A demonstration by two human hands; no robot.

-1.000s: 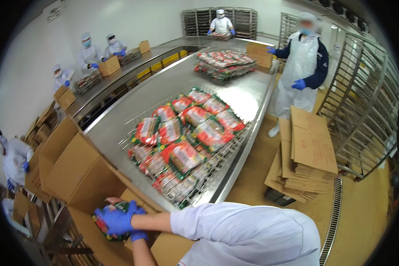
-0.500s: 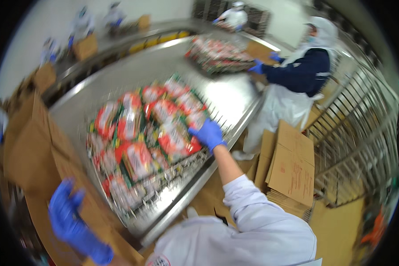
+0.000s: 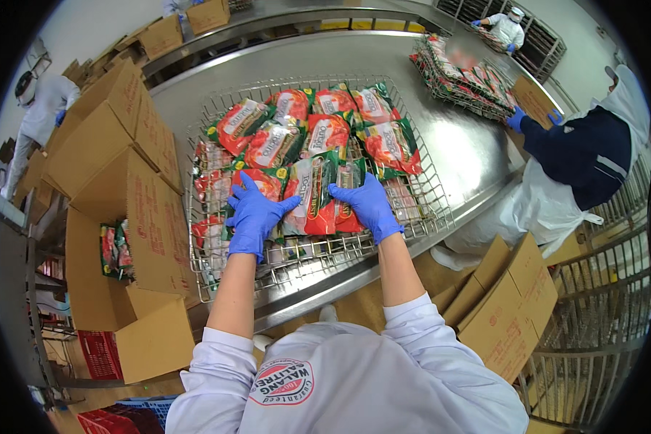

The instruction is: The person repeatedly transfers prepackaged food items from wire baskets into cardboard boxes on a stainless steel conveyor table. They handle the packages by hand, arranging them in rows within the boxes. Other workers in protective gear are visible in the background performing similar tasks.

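Note:
A wire basket [image 3: 424, 206] on the steel table [image 3: 470, 145] holds several rows of red-and-green food packets [image 3: 398, 145], stacked over more packets. My gloved left hand [image 3: 257, 217] grips packets at the basket's near middle, thumb and fingers spread around them. My gloved right hand [image 3: 364, 206] grips the right side of the same front group. Left of the basket stands an open cardboard box [image 3: 155, 239] with a few packets inside.
A co-worker [image 3: 586, 159] at right grips another loaded wire tray [image 3: 459, 83]; other workers stand behind and left [image 3: 40, 116]. Flattened cartons [image 3: 503, 311] and metal racks [image 3: 600, 325] stand lower right. More boxes [image 3: 94, 119] are at left, plastic crates [image 3: 101, 354] below.
Both my hands have left the box and come onto the basket's packets. My view has swung toward the basket. The co-worker at right has reached and taken hold of the far tray.

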